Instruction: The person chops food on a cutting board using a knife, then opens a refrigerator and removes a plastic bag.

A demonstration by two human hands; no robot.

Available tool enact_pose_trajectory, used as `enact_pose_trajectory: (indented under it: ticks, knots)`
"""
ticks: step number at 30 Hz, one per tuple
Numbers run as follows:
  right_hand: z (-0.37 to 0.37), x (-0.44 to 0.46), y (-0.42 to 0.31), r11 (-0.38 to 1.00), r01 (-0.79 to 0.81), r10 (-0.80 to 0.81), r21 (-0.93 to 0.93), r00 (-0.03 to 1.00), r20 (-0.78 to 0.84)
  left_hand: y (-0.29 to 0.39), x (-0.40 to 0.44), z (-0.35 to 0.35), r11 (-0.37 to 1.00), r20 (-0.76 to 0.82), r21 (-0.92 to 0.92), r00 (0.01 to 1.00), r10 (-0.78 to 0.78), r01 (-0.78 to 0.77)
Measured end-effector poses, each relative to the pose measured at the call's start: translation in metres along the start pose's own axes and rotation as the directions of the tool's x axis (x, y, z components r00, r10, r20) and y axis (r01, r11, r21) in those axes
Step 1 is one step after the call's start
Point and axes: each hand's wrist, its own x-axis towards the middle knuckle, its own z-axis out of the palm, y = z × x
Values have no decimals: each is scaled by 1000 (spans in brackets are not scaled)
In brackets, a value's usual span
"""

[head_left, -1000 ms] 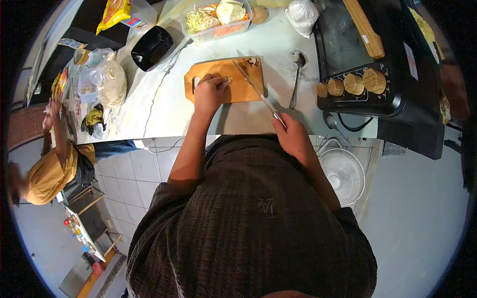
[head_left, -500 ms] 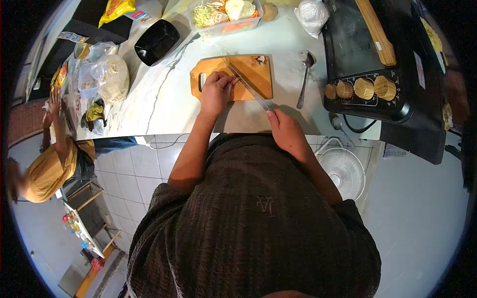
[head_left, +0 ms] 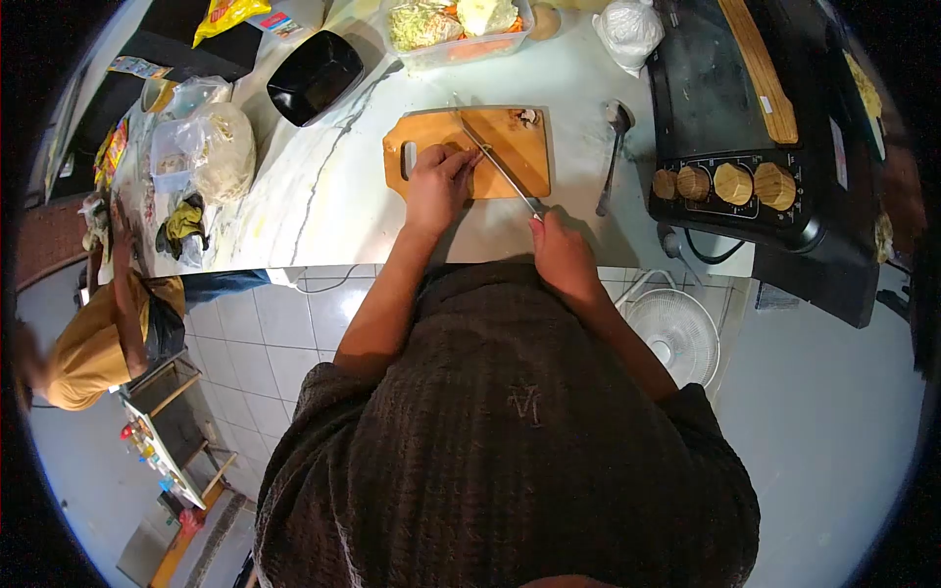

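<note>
A wooden cutting board point(head_left: 524, 157) lies on the marble-look counter before me. My right hand point(head_left: 566, 255) is wrapped round the handle of a long knife point(head_left: 503, 171), whose blade slants up and left across the board. Over the board, my left hand point(head_left: 437, 191) is closed, its fingertips pinching a small pale piece point(head_left: 482, 153) against the blade's side of the hand; its kind is too small to tell. Small whitish and brown scraps point(head_left: 529, 117) lie at the board's upper right corner. To the right of the board rests a metal spoon point(head_left: 615, 147).
A plastic tub of chopped vegetables point(head_left: 456, 54) and a black bowl point(head_left: 312, 80) stand behind the board. At right is a black electric stove point(head_left: 725, 225) with wooden knobs. Bagged food point(head_left: 223, 157) sits at left, where another person point(head_left: 93, 338) stands. A fan point(head_left: 673, 338) is below.
The view has shifted slightly, so the counter things appear a little to the right. The knife blade has tilted steeper against the piece. The other person's arms have moved.
</note>
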Motion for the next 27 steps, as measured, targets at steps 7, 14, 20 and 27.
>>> enact_pose_trajectory:
  ticks: [7, 14, 20, 27]
  knots:
    - [-2, -4, 14, 998, 47, -45, 34, 997, -70, 2, -4, 3, 994, -50, 57, 994, 97, -95]
    - [-9, -1, 5, 996, 8, -4, 85, 999, -50, 2, -3, 3, 989, -52, 69, 990, 132, -128]
    - [-12, -4, 1, 987, 53, -46, 149, 998, -48, 9, 2, -9, 999, 25, -9, 999, -46, 47]
    - [-15, -8, -9, 986, 20, -20, 167, 1000, 0, 10, 9, -12, 995, 66, 1, 992, -105, 105]
